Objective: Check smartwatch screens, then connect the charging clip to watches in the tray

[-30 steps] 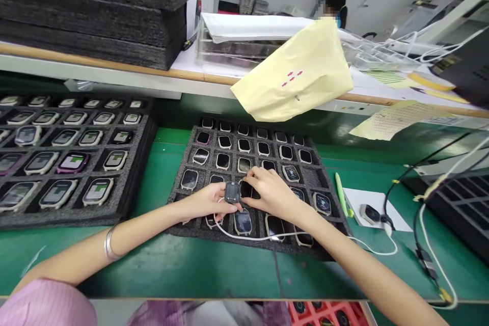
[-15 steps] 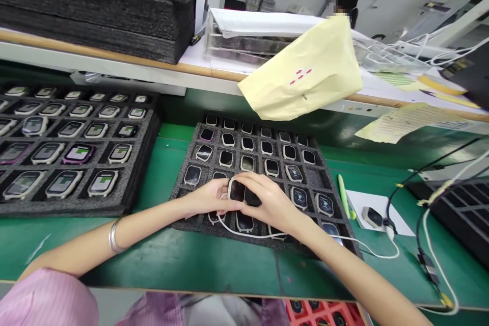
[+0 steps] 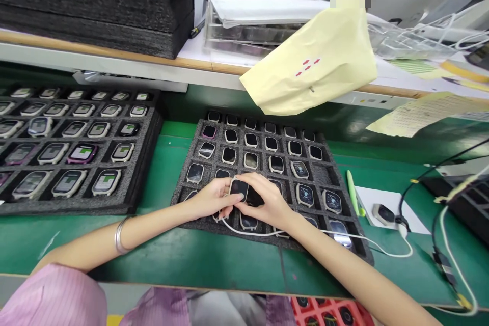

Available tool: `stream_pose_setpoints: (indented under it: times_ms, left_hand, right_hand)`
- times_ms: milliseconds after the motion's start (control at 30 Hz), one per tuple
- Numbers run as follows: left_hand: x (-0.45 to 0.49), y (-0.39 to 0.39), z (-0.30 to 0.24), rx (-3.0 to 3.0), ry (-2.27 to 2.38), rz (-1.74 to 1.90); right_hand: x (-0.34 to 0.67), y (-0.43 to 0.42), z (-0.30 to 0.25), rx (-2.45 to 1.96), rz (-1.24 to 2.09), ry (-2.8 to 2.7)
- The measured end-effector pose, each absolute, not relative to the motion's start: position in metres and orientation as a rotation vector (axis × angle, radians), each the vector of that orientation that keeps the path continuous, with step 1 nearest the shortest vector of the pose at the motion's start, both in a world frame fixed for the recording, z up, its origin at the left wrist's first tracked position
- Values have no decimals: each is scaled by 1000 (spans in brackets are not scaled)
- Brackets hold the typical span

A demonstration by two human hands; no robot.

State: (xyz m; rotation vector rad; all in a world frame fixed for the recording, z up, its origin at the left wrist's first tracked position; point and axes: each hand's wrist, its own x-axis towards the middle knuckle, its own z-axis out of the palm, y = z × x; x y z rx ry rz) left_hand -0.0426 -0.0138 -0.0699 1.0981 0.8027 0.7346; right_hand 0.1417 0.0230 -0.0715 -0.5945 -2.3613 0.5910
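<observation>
Between my two hands, above the middle foam tray (image 3: 331,224), is a smartwatch case (image 3: 239,189) with a dark screen and a light frame. My left hand (image 3: 214,197) grips it from the left, its thumb lying across the lower screen. My right hand (image 3: 265,198) closes on its right and top edges. A white cable (image 3: 252,234) runs from under my left fingers, beneath my right forearm, to the right. The tray's pockets hold rows of similar watches, a few with lit dials. My hands cover some of the front pockets.
Another foam tray of watches (image 3: 69,183) lies on the left. To the right are a green pen-like tool (image 3: 353,193), a watch (image 3: 384,214) on white paper and dark cables (image 3: 443,265). A yellow sheet (image 3: 317,66) hangs from the shelf. A red tray (image 3: 332,310) sits below the edge.
My left thumb has moved up onto the watch screen, and the watch now faces me more squarely. The whole view has shifted slightly. Both hands still hold the watch.
</observation>
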Motion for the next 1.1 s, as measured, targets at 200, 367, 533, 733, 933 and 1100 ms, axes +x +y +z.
stream_pose_setpoints:
  times_ms: [200,367,533,733,933,1100]
  left_hand:
    - [-38,-22,-75,1098,827,756]
    - [-32,-30,-80,1093,814,775]
    - [-25,-39,-77,1071,826,797]
    - [-23,-40,-75,1063,845,803]
    - [-24,-39,-74,1078,854,787]
    - [-22,-40,-76,1134,882,800]
  right_hand:
    - [144,19,-71,-542,638,-2324]
    - [150,16,-71,-494,657,-2319]
    - [157,13,-72,-432,654,-2347]
    - [158,12,-70,-446,676,-2358]
    - [160,12,-71,-465,693,-2373]
    - [162,14,-65,-485,627,-2411]
